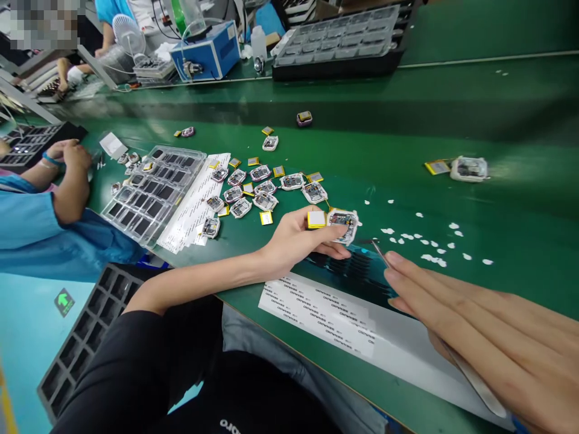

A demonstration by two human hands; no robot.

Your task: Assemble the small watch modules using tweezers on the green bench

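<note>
My left hand (298, 238) grips a small white housing with an exposed circuit board (341, 224), the thumb lying on its face. A yellow-edged battery (316, 219) hangs beside that housing. In my right hand (470, 319) is a pair of metal tweezers (474, 380), its tip pointing left just short of the housing. Beneath the hands lie a dark sheet with rows of black pieces (348, 265) and a white backing sheet with printed lettering (316, 310). Small white scraps (433, 260) are scattered on the green bench right of the housing.
Several similar housings with batteries (265, 201) cluster left of my hand; another housing (470, 169) sits at the right. A clear tray of dark pieces (154, 193) stands near a co-worker in a blue sleeve (27, 223). Behind are a blue box device (205, 51) and stacked trays (339, 42).
</note>
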